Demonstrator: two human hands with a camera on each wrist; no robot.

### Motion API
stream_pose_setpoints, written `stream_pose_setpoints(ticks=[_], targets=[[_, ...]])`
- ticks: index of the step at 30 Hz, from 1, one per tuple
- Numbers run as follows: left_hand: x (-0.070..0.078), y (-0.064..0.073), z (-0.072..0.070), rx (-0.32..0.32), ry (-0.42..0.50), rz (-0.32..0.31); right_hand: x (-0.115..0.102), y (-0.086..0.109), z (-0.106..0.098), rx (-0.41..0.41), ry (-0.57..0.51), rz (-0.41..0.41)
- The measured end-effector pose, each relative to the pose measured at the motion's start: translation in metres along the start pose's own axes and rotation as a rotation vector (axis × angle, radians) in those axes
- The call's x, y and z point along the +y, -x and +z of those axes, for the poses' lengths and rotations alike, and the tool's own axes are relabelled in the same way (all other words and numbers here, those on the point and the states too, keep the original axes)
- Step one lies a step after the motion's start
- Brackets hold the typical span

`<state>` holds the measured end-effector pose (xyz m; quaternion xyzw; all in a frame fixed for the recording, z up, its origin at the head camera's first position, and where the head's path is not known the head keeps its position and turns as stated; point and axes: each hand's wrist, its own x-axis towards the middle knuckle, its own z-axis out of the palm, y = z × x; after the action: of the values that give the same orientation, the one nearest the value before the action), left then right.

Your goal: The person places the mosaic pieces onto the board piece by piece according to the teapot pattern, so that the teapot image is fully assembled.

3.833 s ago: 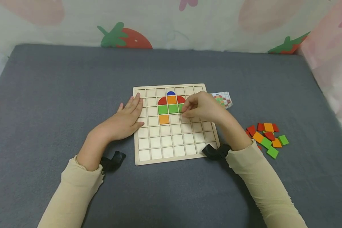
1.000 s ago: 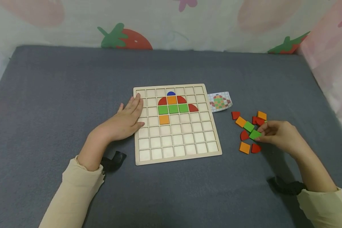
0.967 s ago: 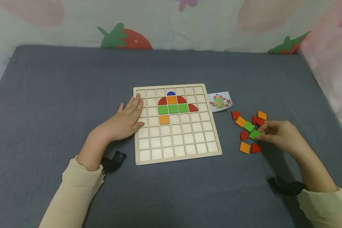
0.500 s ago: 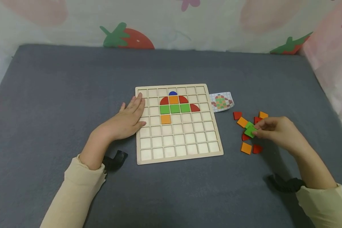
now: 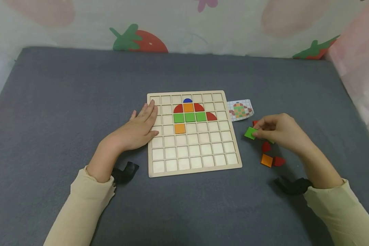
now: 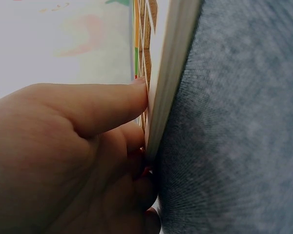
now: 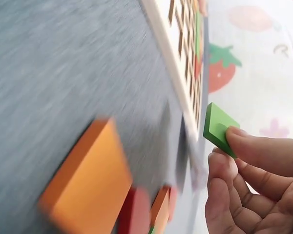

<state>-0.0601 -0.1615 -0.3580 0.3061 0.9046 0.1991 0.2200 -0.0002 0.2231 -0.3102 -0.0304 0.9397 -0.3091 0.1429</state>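
My right hand [image 5: 281, 131] pinches a green square tile [image 7: 219, 127] between thumb and fingers, lifted over the cloth just right of the board. A wooden grid board [image 5: 195, 172] lies flat in the middle. In its upper cells sit a blue half-round tile [image 5: 187, 100], orange squares, several red quarter-round tiles and a row of green squares. My left hand [image 5: 130, 131] rests with straight fingers on the board's left edge; in the left wrist view its thumb [image 6: 112, 102] lies against the rim. Loose tiles under my right hand are partly hidden.
A small printed pattern card [image 5: 240, 110] sticks out at the board's right side. Loose on the grey cloth [image 5: 190, 212] lie an orange square tile [image 5: 267, 160] and red tiles [image 5: 278, 161]. A strawberry-print curtain [image 5: 227, 30] hangs behind the far edge.
My right hand has gone from the board to the loose tiles, picked up a green square and carried it left. A red quarter-round now shows on the board. My left hand stays put.
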Motion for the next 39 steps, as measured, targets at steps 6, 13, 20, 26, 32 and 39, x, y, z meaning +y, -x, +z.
stream_pose_setpoints(ticks=[6, 13, 20, 26, 32, 39], targets=[[0.001, 0.0, 0.0, 0.002, -0.006, 0.001, -0.022, -0.013, 0.009, -0.021, -0.025, -0.044], [0.002, 0.0, 0.0, 0.003, -0.005, 0.002, -0.045, -0.028, 0.022, -0.048, -0.041, -0.109], [0.004, 0.0, 0.0, 0.003, -0.003, 0.004, -0.062, -0.044, 0.037, -0.083, -0.065, -0.187], [0.003, 0.001, -0.001, 0.005, -0.008, 0.002, -0.075, -0.06, 0.052, -0.116, -0.128, -0.232], [0.003, 0.001, 0.001, 0.006, -0.005, 0.005, -0.086, -0.073, 0.064, -0.132, -0.111, -0.229], [0.004, -0.001, 0.001, 0.012, -0.012, 0.006, -0.092, -0.076, 0.066, -0.134, -0.056, -0.212]])
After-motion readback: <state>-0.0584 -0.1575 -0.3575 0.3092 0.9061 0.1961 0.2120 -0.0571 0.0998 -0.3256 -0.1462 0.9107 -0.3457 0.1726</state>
